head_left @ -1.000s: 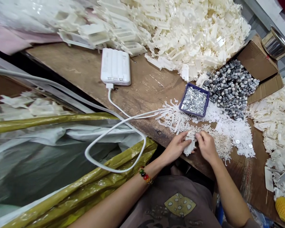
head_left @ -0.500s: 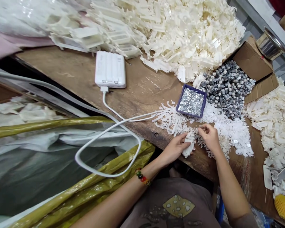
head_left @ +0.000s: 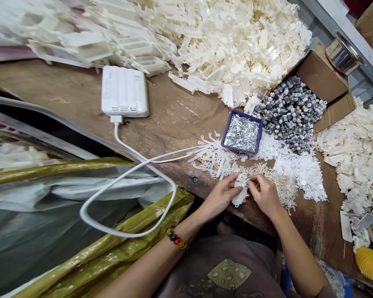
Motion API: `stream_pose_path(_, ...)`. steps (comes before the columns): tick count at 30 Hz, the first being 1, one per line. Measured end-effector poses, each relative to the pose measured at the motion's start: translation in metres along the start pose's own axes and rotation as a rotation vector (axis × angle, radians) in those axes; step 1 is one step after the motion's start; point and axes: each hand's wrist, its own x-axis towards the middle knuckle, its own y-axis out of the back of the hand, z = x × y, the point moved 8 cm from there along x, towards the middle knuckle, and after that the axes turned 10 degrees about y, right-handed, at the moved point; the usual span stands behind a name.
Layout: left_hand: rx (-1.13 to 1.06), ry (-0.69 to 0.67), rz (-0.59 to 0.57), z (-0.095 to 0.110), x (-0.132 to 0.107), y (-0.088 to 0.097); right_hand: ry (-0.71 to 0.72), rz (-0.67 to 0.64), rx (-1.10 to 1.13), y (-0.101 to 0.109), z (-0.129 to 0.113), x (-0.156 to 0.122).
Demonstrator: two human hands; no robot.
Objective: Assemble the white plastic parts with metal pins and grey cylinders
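My left hand [head_left: 223, 196] is closed on a white plastic housing [head_left: 240, 190] at the table's front edge, with the thumb across its face. Close against the housing's right side, my right hand [head_left: 263, 193] has its thumb and forefinger pinched together; whatever sits between them is too small to make out. Small beige hook-shaped parts [head_left: 284, 182] lie in a heap just beyond the right hand. Long white plastic levers [head_left: 213, 157] spread out past the left hand. A purple tray [head_left: 224, 136] holding thin metal pins stands behind both hands.
A white power bank [head_left: 124, 91] with a looping white cable [head_left: 83, 209] lies at left. Cream plastic housings [head_left: 224, 41] are piled along the back. Grey small blocks [head_left: 290, 109] spill from a cardboard box [head_left: 321, 74]. White flat discs [head_left: 311, 176] lie at right.
My right hand has moved left from the beige parts to the housing in my left hand. The whole view has shifted slightly, so everything sits further left.
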Motion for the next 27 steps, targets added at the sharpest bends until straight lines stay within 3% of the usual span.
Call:
stream_pose_path(8,-0.004,0.009,-0.043,0.002,-0.002,-0.003,0.025,0.018,-0.024,-0.001,-0.004,-0.001)
stream_pose_path(13,0.014,-0.006,0.054,0.004,-0.003,0.005,0.065,0.008,-0.060,0.001,-0.006,-0.001)
stream_pose_path(18,0.023,0.003,0.033,0.000,0.000,0.004,0.074,0.003,-0.080,-0.004,-0.006,-0.003)
stream_pose_path(22,0.099,-0.034,0.150,0.003,-0.001,0.014,0.068,-0.045,-0.075,-0.011,-0.004,-0.005)
stream_pose_path(24,0.085,-0.011,0.133,0.002,-0.002,0.012,0.032,-0.051,-0.013,-0.007,0.005,-0.002)
stream_pose_path(27,0.009,0.068,-0.012,-0.005,-0.002,-0.005,-0.157,0.098,-0.035,0.020,0.042,0.010)
